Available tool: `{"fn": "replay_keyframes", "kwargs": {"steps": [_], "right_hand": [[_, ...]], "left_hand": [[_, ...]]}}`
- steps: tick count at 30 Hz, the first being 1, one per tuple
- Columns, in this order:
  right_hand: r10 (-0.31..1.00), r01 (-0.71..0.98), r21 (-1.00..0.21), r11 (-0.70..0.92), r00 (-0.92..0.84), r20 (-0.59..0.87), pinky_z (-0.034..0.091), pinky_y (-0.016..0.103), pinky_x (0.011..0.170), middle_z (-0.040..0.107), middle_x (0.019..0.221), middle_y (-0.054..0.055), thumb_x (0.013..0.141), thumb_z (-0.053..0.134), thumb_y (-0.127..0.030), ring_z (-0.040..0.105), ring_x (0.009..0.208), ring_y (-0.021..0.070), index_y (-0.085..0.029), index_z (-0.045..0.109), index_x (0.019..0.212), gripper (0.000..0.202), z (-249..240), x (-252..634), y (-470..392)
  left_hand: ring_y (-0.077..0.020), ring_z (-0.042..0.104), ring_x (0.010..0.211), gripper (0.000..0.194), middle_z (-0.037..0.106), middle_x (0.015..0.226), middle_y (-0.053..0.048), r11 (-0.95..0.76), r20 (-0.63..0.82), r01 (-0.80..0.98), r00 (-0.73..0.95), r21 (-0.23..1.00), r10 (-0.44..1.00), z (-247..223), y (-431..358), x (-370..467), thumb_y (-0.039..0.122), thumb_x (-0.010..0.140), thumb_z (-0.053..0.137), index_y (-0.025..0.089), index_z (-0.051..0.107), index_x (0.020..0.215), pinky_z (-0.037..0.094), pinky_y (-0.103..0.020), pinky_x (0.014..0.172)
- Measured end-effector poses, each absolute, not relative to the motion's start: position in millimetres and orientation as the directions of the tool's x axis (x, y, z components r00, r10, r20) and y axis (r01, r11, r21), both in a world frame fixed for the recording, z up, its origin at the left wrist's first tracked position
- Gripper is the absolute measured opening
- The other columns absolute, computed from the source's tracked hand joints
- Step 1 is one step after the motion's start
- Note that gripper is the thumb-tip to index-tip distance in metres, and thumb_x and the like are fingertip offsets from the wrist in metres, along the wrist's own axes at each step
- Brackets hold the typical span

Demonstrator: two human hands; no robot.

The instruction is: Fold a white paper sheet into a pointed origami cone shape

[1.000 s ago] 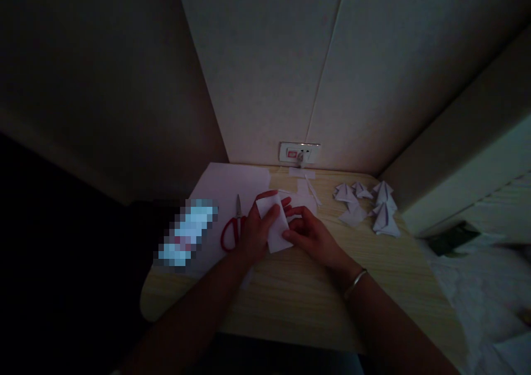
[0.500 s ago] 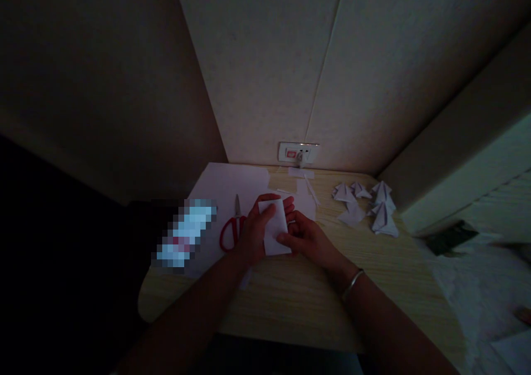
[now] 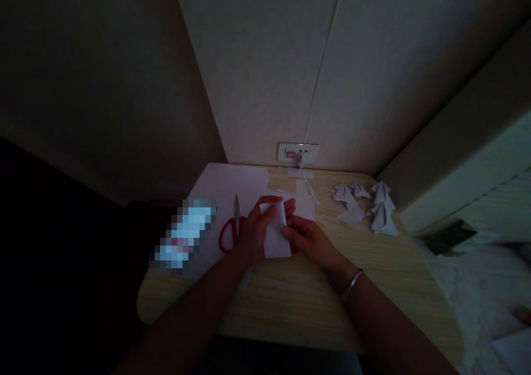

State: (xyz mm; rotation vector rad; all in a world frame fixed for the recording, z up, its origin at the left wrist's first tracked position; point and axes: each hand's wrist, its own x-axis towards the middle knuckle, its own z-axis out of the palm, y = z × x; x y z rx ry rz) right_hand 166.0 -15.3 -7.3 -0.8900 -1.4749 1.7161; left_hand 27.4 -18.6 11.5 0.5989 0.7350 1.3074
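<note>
A small white folded paper (image 3: 276, 235) is held upright between both hands above the wooden table (image 3: 332, 297). My left hand (image 3: 255, 231) grips its left side, thumb across the front and fingers behind, their tips showing past the right edge. My right hand (image 3: 307, 237) pinches the paper's right edge between thumb and fingers. Red-handled scissors (image 3: 228, 234) lie just left of my left hand, on large white sheets (image 3: 224, 187), blades pointing away.
A pixelated lit phone (image 3: 186, 234) lies at the left. Several folded paper shapes (image 3: 384, 220) stand at the right. Paper strips (image 3: 311, 189) lie near the back edge, below a wall socket (image 3: 297, 153) with a plug in it.
My right thumb has shifted from the front of the paper to its right edge. The paper has turned slightly in my left hand.
</note>
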Motion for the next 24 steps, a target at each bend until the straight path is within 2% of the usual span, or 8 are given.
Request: {"fn": "replay_keyframes", "kwargs": {"steps": [3, 10, 18, 21, 24], "right_hand": [[0.868, -0.067, -0.990, -0.120, -0.492, -0.072, 0.035, 0.021, 0.047, 0.050, 0.058, -0.005, 0.077, 0.063, -0.049, 0.043, 0.050, 0.0077, -0.018, 0.054, 0.071, 0.033, -3.9, 165.8, -15.3], [0.878, -0.050, -0.990, -0.128, -0.470, -0.090, 0.034, 0.022, 0.048, 0.051, 0.060, -0.004, 0.077, 0.063, -0.049, 0.043, 0.051, 0.0079, -0.018, 0.054, 0.070, 0.033, -7.7, 165.8, -14.6], [0.832, 0.096, -0.991, -0.095, -0.538, -0.132, 0.032, 0.022, 0.047, 0.050, 0.052, -0.005, 0.079, 0.058, -0.054, 0.042, 0.048, 0.0080, -0.017, 0.053, 0.064, 0.040, -9.2, 168.1, -14.1], [0.833, 0.106, -0.991, -0.076, -0.539, -0.121, 0.032, 0.022, 0.047, 0.050, 0.053, -0.004, 0.080, 0.058, -0.053, 0.043, 0.048, 0.0084, -0.018, 0.053, 0.063, 0.040, -10.1, 168.7, -14.0], [0.861, 0.095, -0.994, -0.055, -0.500, -0.095, 0.033, 0.023, 0.047, 0.051, 0.052, -0.004, 0.080, 0.058, -0.053, 0.043, 0.047, 0.0089, -0.018, 0.053, 0.062, 0.039, -10.8, 168.7, -13.5]], "left_hand": [[-0.0246, 0.062, 0.107, 0.025, 0.070, 0.105, -0.008, 0.187, -0.144, -0.640, 0.119, 0.745, 0.982, 11.8, -19.4, 27.4, 0.027, 0.076, 0.066, 0.021, 0.056, 0.098, 0.045, -0.043, 0.094], [-0.0257, 0.061, 0.108, 0.027, 0.068, 0.109, -0.010, 0.200, -0.132, -0.635, 0.154, 0.746, 0.979, 11.0, -20.4, 27.0, 0.028, 0.077, 0.065, 0.021, 0.057, 0.101, 0.044, -0.044, 0.095], [-0.0226, 0.066, 0.097, 0.023, 0.069, 0.106, -0.008, 0.178, -0.157, -0.638, 0.090, 0.750, 0.984, 11.2, -17.7, 24.5, 0.025, 0.077, 0.064, 0.021, 0.056, 0.098, 0.049, -0.042, 0.090], [-0.0214, 0.066, 0.095, 0.031, 0.069, 0.108, -0.008, 0.164, -0.157, -0.647, 0.069, 0.745, 0.985, 9.9, -17.6, 25.4, 0.026, 0.076, 0.066, 0.023, 0.055, 0.105, 0.050, -0.040, 0.088], [-0.0233, 0.065, 0.099, 0.049, 0.068, 0.111, -0.009, 0.185, -0.175, -0.620, 0.078, 0.762, 0.982, 6.8, -18.5, 28.0, 0.027, 0.070, 0.072, 0.025, 0.052, 0.115, 0.051, -0.040, 0.087]]}}
